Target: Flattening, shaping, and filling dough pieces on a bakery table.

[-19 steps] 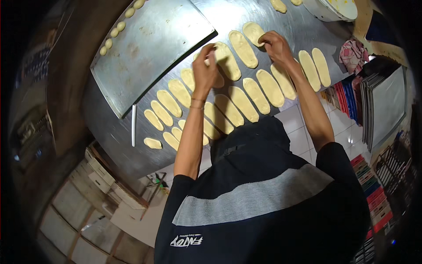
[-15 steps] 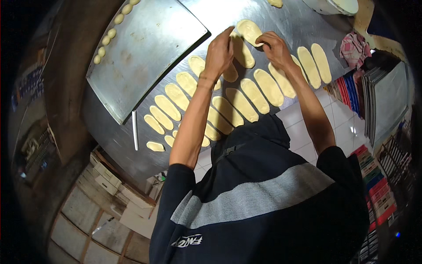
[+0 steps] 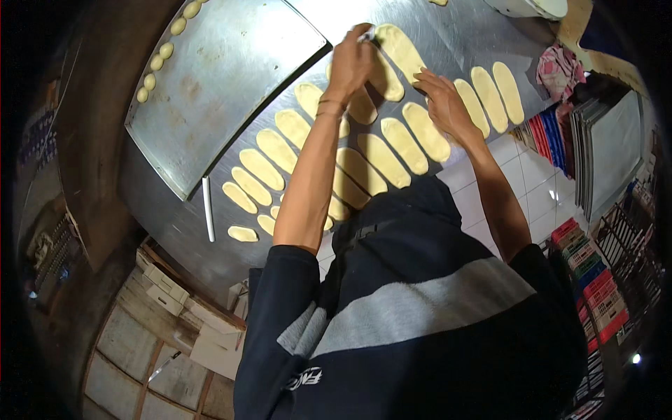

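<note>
A long flat oval dough piece (image 3: 400,47) lies on the metal table between my hands. My right hand (image 3: 444,101) has its fingers closed on the near end of this piece. Beside its far left edge is my left hand (image 3: 352,64), fingers curled, with a small whitish thing at the fingertips that I cannot make out. Just under my left hand lie two more flat dough ovals (image 3: 385,77), partly covered by it. Rows of flattened dough pieces (image 3: 404,145) spread across the table nearer to me, some hidden behind my left forearm.
A large metal tray (image 3: 224,77) at the left carries small dough balls (image 3: 166,50) along its far left edge. A white stick (image 3: 208,210) lies by its near corner. At the right are a white tub (image 3: 532,7), a pink cloth (image 3: 560,72) and stacked trays (image 3: 609,154).
The dough piece between my hands looks longer now. My right hand has moved nearer to me with its near end. My left hand has stayed near the same spot, its fingers more curled.
</note>
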Demonstrator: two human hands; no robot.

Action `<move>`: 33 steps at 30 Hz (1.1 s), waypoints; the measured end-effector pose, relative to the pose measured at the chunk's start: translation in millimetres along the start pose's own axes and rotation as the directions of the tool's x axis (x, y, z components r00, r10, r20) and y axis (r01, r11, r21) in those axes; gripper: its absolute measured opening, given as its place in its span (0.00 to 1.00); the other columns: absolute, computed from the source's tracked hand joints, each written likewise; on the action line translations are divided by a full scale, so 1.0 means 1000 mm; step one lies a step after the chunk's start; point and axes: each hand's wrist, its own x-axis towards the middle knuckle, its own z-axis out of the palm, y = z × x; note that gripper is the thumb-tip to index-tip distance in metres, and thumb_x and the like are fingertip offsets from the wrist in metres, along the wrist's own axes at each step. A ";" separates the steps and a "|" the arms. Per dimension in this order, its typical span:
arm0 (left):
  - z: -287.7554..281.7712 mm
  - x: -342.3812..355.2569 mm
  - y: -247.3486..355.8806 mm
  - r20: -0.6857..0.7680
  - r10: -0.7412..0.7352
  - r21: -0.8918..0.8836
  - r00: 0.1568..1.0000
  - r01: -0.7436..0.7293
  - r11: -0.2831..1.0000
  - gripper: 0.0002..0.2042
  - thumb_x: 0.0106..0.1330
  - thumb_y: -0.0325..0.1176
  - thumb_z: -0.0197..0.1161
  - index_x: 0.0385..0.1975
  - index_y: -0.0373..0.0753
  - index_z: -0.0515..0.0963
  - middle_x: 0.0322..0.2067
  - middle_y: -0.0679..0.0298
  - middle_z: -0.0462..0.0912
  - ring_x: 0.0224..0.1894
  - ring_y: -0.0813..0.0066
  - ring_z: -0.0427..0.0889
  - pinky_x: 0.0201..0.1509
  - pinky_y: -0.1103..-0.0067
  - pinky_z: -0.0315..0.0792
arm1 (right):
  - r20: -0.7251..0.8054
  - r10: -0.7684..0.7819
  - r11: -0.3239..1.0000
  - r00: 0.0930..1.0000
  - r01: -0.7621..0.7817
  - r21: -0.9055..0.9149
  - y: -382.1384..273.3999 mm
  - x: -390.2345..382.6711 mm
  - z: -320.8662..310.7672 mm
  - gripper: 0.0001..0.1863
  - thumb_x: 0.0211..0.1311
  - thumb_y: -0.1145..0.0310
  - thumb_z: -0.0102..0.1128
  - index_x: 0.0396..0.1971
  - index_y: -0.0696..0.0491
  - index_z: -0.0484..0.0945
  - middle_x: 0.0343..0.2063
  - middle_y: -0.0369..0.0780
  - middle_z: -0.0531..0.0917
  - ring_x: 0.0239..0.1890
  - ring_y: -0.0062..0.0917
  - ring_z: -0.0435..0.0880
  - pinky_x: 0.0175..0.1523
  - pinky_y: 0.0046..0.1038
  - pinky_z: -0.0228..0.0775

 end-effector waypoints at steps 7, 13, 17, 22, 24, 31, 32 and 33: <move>-0.135 -0.219 -0.036 -0.466 -0.202 0.004 0.862 0.230 0.973 0.13 0.78 0.25 0.53 0.52 0.31 0.83 0.50 0.56 0.89 0.54 0.66 0.86 0.60 0.71 0.77 | -0.031 0.174 0.980 0.984 -0.170 0.101 -0.061 -0.040 0.012 0.17 0.66 0.81 0.50 0.50 0.61 0.84 0.60 0.51 0.84 0.69 0.47 0.77 0.74 0.42 0.67; -0.216 -0.456 -0.051 -0.724 -0.533 -0.163 0.438 0.642 0.749 0.10 0.78 0.28 0.59 0.49 0.32 0.84 0.45 0.56 0.89 0.48 0.70 0.88 0.50 0.75 0.81 | 0.133 -0.019 0.976 0.991 -0.011 0.218 -0.180 -0.034 0.055 0.18 0.67 0.79 0.52 0.53 0.60 0.83 0.49 0.54 0.87 0.52 0.49 0.87 0.59 0.41 0.77; -0.225 -0.535 -0.061 -0.766 -0.449 0.043 0.460 0.733 0.679 0.09 0.75 0.29 0.63 0.49 0.33 0.84 0.43 0.56 0.88 0.43 0.67 0.87 0.44 0.73 0.80 | 0.293 -0.230 0.948 0.928 0.145 0.284 -0.257 -0.039 0.087 0.19 0.65 0.79 0.53 0.54 0.59 0.83 0.48 0.54 0.87 0.49 0.51 0.86 0.56 0.41 0.77; -0.224 -0.548 -0.100 -0.784 -0.132 0.400 0.606 0.657 0.640 0.10 0.71 0.28 0.67 0.48 0.33 0.84 0.40 0.55 0.86 0.44 0.57 0.84 0.53 0.65 0.77 | 0.510 -0.369 0.923 0.777 0.243 0.297 -0.322 -0.066 0.124 0.19 0.60 0.77 0.59 0.52 0.60 0.82 0.40 0.52 0.86 0.43 0.50 0.85 0.49 0.45 0.77; -0.238 -0.542 -0.114 -0.755 -0.298 0.311 0.584 0.719 0.621 0.09 0.69 0.26 0.67 0.47 0.32 0.83 0.40 0.52 0.85 0.48 0.48 0.81 0.60 0.61 0.73 | 0.556 -0.408 0.912 0.724 0.292 0.289 -0.338 -0.079 0.134 0.18 0.61 0.75 0.62 0.52 0.60 0.82 0.42 0.52 0.87 0.46 0.51 0.86 0.51 0.47 0.78; -0.284 -0.488 -0.074 -0.880 -0.269 -0.045 0.392 0.495 0.868 0.08 0.75 0.28 0.65 0.47 0.31 0.81 0.41 0.60 0.86 0.43 0.68 0.86 0.48 0.71 0.80 | 0.610 -0.315 0.921 0.727 0.078 0.383 -0.352 -0.096 0.114 0.18 0.64 0.77 0.57 0.53 0.61 0.82 0.47 0.53 0.87 0.45 0.51 0.87 0.53 0.43 0.78; -0.281 -0.474 -0.057 -0.849 -0.326 -0.196 0.415 0.327 0.925 0.08 0.76 0.29 0.65 0.47 0.30 0.81 0.41 0.63 0.85 0.43 0.73 0.85 0.46 0.75 0.80 | 0.581 -0.304 0.913 0.755 0.056 0.405 -0.353 -0.093 0.108 0.19 0.65 0.80 0.58 0.56 0.59 0.82 0.44 0.49 0.87 0.45 0.37 0.87 0.51 0.33 0.78; -0.276 -0.459 -0.040 -0.817 -0.346 -0.326 0.461 0.125 0.937 0.09 0.77 0.30 0.65 0.46 0.30 0.81 0.40 0.65 0.85 0.42 0.79 0.84 0.43 0.79 0.79 | 0.575 -0.315 0.907 0.755 0.061 0.416 -0.353 -0.089 0.102 0.19 0.65 0.80 0.58 0.56 0.59 0.82 0.44 0.49 0.87 0.45 0.37 0.87 0.51 0.33 0.78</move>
